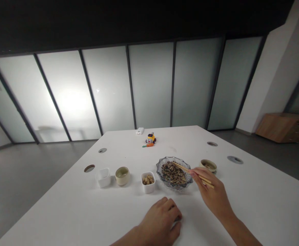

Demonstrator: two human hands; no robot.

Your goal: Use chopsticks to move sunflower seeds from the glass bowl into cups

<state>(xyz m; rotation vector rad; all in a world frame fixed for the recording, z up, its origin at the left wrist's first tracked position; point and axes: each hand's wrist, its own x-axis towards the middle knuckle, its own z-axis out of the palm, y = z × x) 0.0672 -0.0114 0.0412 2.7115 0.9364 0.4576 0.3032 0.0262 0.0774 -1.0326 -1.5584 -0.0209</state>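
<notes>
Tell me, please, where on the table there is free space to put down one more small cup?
Bare table lies right of the right hand, and also left of the white square cup. Another free patch sits between the glass bowl and the toy. The row of small cups beside the bowl is crowded.

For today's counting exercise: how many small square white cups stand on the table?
2. One white square cup stands at the left end of the row, looking empty; the other white square cup, holding pale bits, stands left of the glass bowl. None appears hidden.
</notes>
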